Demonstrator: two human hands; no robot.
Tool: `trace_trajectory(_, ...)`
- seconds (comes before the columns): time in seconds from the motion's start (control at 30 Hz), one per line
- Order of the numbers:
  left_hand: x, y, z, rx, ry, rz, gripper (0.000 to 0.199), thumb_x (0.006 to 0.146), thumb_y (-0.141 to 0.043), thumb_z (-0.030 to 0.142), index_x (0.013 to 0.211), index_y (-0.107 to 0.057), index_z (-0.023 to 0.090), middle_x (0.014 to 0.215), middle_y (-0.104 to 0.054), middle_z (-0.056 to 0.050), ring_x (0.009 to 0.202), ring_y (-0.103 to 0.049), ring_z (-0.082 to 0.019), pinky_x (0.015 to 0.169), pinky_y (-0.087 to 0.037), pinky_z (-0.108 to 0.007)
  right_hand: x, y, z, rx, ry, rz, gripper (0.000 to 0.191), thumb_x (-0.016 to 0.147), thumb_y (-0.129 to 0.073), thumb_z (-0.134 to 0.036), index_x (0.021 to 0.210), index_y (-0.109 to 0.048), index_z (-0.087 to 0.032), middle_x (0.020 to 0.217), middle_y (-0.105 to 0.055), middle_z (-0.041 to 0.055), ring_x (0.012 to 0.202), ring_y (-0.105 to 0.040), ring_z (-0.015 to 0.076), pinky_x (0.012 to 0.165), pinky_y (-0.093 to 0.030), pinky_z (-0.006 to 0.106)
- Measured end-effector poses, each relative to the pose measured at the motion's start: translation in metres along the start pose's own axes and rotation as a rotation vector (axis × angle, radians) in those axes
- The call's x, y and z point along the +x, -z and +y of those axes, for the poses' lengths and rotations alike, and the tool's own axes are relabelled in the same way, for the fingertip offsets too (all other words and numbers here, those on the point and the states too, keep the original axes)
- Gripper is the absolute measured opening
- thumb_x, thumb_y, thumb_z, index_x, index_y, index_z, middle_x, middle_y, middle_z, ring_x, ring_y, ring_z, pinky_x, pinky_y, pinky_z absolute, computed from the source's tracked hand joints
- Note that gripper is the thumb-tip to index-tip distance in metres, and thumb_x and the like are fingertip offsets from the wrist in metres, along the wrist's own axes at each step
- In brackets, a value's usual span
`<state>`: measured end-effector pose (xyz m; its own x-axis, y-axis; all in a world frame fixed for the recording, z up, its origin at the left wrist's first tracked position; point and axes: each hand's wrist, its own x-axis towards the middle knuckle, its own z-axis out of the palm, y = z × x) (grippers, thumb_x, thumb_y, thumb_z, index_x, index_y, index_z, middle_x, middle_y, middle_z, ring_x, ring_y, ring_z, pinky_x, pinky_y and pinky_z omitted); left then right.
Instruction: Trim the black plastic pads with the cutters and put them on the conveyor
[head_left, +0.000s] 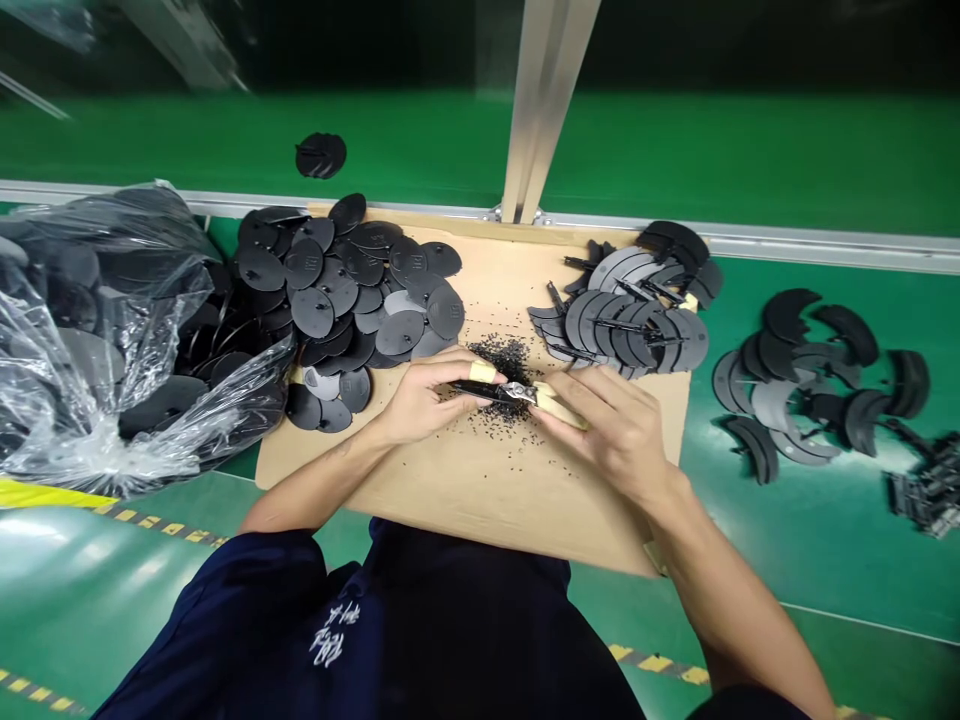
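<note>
Above the middle of a cardboard sheet (450, 500), my left hand (431, 395) pinches a dark plastic part (480, 390) between thumb and fingers. My right hand (611, 420) is closed on a small metal tool (519, 391), whose tip meets the part. Yellowish tape wraps fingertips on both hands. Beneath them lies a scatter of tiny black bits (504, 352). Round black discs (401, 332) are heaped at the left of the cardboard, and curved black pieces (600, 320) at its right. The exact shape of the held part is hard to make out.
A clear plastic bag (112, 400) of black discs stands at the left. More curved pieces (795, 400) and a cluster of dark parts (930, 485) lie on the green surface at the right. A metal post (547, 110) rises behind the cardboard; a small disc stack (321, 156) lies beyond the rail.
</note>
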<state>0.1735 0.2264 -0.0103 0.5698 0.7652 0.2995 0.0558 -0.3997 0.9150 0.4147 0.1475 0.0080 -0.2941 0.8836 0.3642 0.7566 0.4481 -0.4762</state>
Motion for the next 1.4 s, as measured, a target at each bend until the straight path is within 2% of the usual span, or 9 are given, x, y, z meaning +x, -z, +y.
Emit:
trace_trajectory(0.13,0.002,0.008,0.005,0.159,-0.081,0.006,0.020,0.089,-0.074,0.023,0.108,-0.078,0.027,0.098,-0.079,-0.004,0.096,-0.066,-0.019,0.087,-0.053,-0.036,0.000,0.004,0.003,-0.166,-0.037,0.035,0.028,0.099,-0.060,-0.037,0.121,-0.066,-0.022,0.094,-0.070,0.0084,0.079,-0.057,0.0224,0.065,-0.045,0.037)
trace_trajectory(0.23,0.004,0.012,0.014,0.194,-0.117,-0.054,0.023,0.091,-0.071,0.020,0.113,-0.075,0.025,0.101,-0.078,-0.004,0.091,-0.068,-0.017,0.084,-0.054,-0.034,0.004,0.011,0.000,-0.299,-0.068,-0.013,0.032,0.099,-0.058,-0.041,0.124,-0.066,-0.022,0.097,-0.070,0.0097,0.083,-0.055,0.0249,0.067,-0.041,0.039)
trace_trajectory(0.33,0.003,0.011,0.020,0.183,-0.084,-0.078,0.021,0.091,-0.068,0.018,0.111,-0.074,0.021,0.104,-0.075,-0.006,0.096,-0.069,-0.017,0.086,-0.056,-0.033,0.006,0.014,-0.003,-0.276,-0.080,-0.060,0.035,0.099,-0.056,-0.043,0.125,-0.066,-0.022,0.102,-0.069,0.0109,0.089,-0.054,0.0271,0.071,-0.041,0.040)
trace_trajectory(0.43,0.001,0.008,0.017,0.061,0.007,-0.035,0.012,0.088,-0.067,0.014,0.097,-0.072,0.019,0.105,-0.071,-0.007,0.100,-0.068,-0.017,0.088,-0.056,-0.031,0.005,0.012,-0.004,-0.170,-0.120,-0.028,0.034,0.098,-0.058,-0.044,0.122,-0.067,-0.021,0.100,-0.069,0.0097,0.086,-0.055,0.0260,0.072,-0.043,0.040)
trace_trajectory(0.53,-0.001,0.005,0.010,-0.163,0.082,0.003,0.005,0.086,-0.069,0.013,0.086,-0.067,0.017,0.102,-0.068,-0.006,0.095,-0.069,-0.016,0.083,-0.057,-0.029,0.002,0.008,-0.004,-0.039,-0.120,0.022,0.034,0.096,-0.061,-0.043,0.122,-0.066,-0.021,0.099,-0.069,0.0089,0.085,-0.057,0.0244,0.073,-0.046,0.040)
trace_trajectory(0.67,-0.003,0.001,0.004,-0.369,0.121,0.019,0.014,0.084,-0.077,0.020,0.084,-0.063,0.017,0.100,-0.068,-0.005,0.093,-0.071,-0.015,0.082,-0.057,-0.027,0.000,0.002,-0.007,0.054,-0.102,0.060,0.036,0.094,-0.064,-0.041,0.125,-0.065,-0.024,0.103,-0.069,0.0081,0.088,-0.060,0.0244,0.074,-0.047,0.039)
trace_trajectory(0.9,-0.002,-0.001,0.003,-0.477,0.200,0.021,0.038,0.077,-0.086,0.041,0.079,-0.057,0.017,0.094,-0.068,-0.004,0.087,-0.071,-0.016,0.075,-0.058,-0.026,0.001,-0.002,-0.007,0.112,-0.062,0.084,0.040,0.092,-0.069,-0.040,0.128,-0.064,-0.025,0.108,-0.071,0.0086,0.092,-0.064,0.0247,0.076,-0.049,0.041)
trace_trajectory(1.17,-0.006,-0.004,-0.001,-0.583,0.241,0.003,0.039,0.078,-0.086,0.040,0.078,-0.055,0.017,0.094,-0.068,-0.004,0.082,-0.066,-0.012,0.070,-0.054,-0.022,0.003,-0.010,-0.006,0.113,0.000,0.106,0.034,0.096,-0.063,-0.038,0.127,-0.061,-0.024,0.107,-0.071,0.0087,0.091,-0.064,0.0244,0.073,-0.049,0.040)
trace_trajectory(1.4,-0.010,-0.009,-0.008,-0.671,0.337,-0.031,0.046,0.075,-0.087,0.045,0.079,-0.049,0.019,0.095,-0.065,-0.003,0.082,-0.065,-0.014,0.071,-0.054,-0.026,0.002,-0.015,-0.007,0.086,0.032,0.157,0.033,0.097,-0.065,-0.033,0.128,-0.060,-0.022,0.107,-0.070,0.0086,0.090,-0.063,0.0224,0.069,-0.049,0.036)
